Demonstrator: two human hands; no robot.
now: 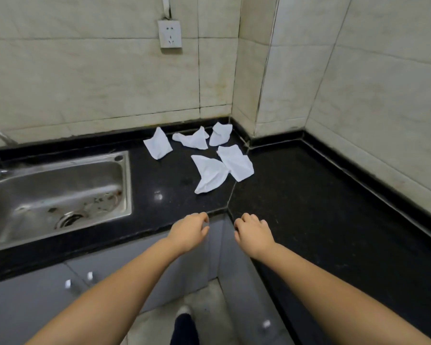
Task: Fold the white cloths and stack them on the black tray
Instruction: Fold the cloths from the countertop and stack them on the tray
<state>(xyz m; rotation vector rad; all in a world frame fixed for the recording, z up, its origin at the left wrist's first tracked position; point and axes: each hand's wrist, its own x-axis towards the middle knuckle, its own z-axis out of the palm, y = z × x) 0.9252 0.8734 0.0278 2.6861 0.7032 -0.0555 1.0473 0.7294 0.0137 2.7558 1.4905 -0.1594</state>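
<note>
Left hand [188,232] and right hand [253,235] side by side at near edge of black counter [309,195], palms down, fingers loosely curled, nothing grasped (contact of fingertips with counter edge unclear). Beyond both hands, well apart: five crumpled white cloths, unfolded. Nearest cloth [210,174] straight ahead, touching second cloth [235,162] beside it. Further out near wall: third cloth [157,144], fourth cloth [193,139], fifth cloth [220,134]. Far to left of left hand: steel sink [60,190]. Wall socket [169,33] above cloths.
</note>
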